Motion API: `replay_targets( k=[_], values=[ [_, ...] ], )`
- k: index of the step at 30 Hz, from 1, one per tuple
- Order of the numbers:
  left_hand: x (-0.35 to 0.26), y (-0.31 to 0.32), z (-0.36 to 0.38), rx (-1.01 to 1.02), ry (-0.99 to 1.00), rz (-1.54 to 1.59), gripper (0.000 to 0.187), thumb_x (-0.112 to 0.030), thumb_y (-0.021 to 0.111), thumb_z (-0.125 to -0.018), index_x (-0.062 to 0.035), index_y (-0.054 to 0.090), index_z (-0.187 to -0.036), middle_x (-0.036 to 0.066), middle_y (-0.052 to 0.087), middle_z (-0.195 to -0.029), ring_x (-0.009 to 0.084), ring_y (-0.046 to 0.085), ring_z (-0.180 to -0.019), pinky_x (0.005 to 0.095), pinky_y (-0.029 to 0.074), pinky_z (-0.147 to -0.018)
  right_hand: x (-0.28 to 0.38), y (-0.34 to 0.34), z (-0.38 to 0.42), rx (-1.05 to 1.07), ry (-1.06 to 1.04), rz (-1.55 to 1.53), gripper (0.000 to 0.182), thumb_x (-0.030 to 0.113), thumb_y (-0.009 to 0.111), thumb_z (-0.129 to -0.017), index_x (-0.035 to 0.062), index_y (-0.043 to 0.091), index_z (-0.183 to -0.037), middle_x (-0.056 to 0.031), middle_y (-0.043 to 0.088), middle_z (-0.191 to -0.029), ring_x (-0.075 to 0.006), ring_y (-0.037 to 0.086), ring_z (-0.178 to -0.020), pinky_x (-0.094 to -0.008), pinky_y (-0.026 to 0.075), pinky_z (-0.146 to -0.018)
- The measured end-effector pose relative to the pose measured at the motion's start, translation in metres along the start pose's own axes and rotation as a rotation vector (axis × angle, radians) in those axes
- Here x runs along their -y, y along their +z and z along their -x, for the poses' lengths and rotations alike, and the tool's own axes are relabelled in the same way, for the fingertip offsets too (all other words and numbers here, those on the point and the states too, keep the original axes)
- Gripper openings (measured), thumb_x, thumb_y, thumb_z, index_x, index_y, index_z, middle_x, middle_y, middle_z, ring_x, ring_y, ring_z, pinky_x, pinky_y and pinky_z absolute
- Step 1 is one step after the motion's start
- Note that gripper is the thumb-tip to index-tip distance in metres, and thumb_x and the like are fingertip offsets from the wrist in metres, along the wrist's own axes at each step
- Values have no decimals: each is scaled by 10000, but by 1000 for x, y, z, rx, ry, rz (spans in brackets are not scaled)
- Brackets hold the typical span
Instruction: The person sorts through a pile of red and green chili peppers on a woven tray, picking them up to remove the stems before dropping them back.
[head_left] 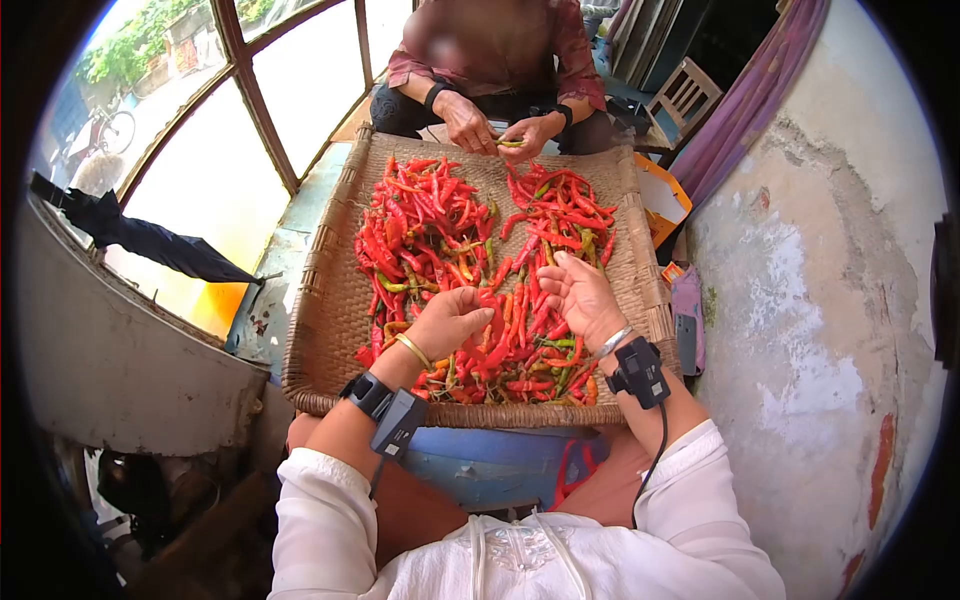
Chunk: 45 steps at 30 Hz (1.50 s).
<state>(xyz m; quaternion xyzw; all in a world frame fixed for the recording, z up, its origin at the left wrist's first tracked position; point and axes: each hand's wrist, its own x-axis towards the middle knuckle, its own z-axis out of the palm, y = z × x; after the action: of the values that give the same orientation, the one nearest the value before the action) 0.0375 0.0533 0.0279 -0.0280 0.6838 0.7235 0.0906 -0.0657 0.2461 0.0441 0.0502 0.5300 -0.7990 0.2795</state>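
Note:
A wide woven basket tray [325, 290] in front of me holds a large spread of chili peppers [420, 215], mostly red with some green and orange ones. Over the near left part of the pile, my left hand [455, 320] has thumb and fingers pinched together. A red chili pepper [491, 303] shows at its fingertips. My right hand [584, 298] hovers above the right side of the pile, palm turned inward, fingers loosely bent and apart, with nothing visible in them. Both wrists carry bracelets and strapped black devices.
Across the tray, another person's hands [500, 135] hold a greenish chili pepper. A folded black umbrella [165, 238] lies at the left by the window. On the right are a rough plaster wall [800, 300], a wooden chair [685, 105] and a purple curtain [755, 105].

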Motion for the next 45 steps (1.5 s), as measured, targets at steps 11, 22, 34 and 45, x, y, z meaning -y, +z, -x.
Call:
replay_targets(
  k=[11, 22, 34, 45],
  values=[
    [-10, -13, 5, -135, -10, -347, 124, -118, 625, -770, -5, 577, -779, 19, 589, -664, 63, 528, -581, 225, 456, -543, -10, 49, -22, 371, -114, 805, 191, 217, 582, -807, 40, 572, -733, 11, 535, -602, -57, 465, -474, -217, 386, -440],
    [4, -27, -10, -134, 8, 338, 176, 31, 569, -773, -24, 525, -935, 33, 567, -870, 129, 597, -748, 248, 484, -662, -19, -17, -44, -150, -218, -255, 197, 223, 535, -844, 55, 533, -947, -34, 607, -775, -101, 589, -650, -223, 466, -518],
    [10, -28, -15, -158, -32, 415, 100, -16, 519, -824, -38, 547, -918, 48, 593, -878, 130, 590, -786, 235, 490, -642, -68, 38, -9, 621, 166, 647, 194, 219, 517, -864, 35, 538, -924, 7, 548, -733, -67, 517, -639, -217, 445, -616],
    [3, -32, -20, -396, -88, 262, 335, -135, 535, -841, 27, 473, -1127, 60, 556, -998, 121, 539, -864, 245, 457, -746, -35, 6, -31, 390, -66, 173, 298, 284, 485, -875, 14, 514, -1001, -35, 570, -707, -97, 538, -583, -210, 437, -524]
  ],
)
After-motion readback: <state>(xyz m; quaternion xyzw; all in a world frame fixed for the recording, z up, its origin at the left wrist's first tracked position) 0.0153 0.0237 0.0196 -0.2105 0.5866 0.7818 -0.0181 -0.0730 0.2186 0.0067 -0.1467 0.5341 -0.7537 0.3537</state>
